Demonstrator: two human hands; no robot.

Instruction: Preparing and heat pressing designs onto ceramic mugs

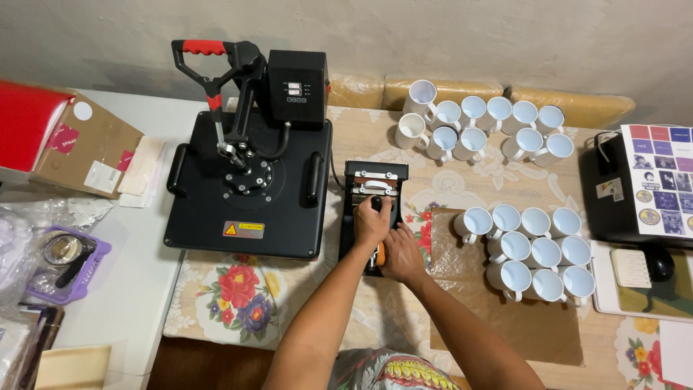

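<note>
A small black mug press point(374, 189) stands on the table in front of me. My left hand point(371, 221) is closed around its black lever knob. My right hand point(401, 253) grips the orange part at the near end of the press. A big black flat heat press point(249, 180) with a red-handled lever stands just to the left. White mugs sit in two groups: one near group point(530, 249) on brown paper to the right, another group point(480, 123) at the back.
A floral cloth point(238, 289) covers the table. A black printer point(635, 191) with a sheet of printed pictures sits at the far right. Cardboard boxes point(86, 148), a red folder and a purple basket point(68, 263) lie on the white table at left.
</note>
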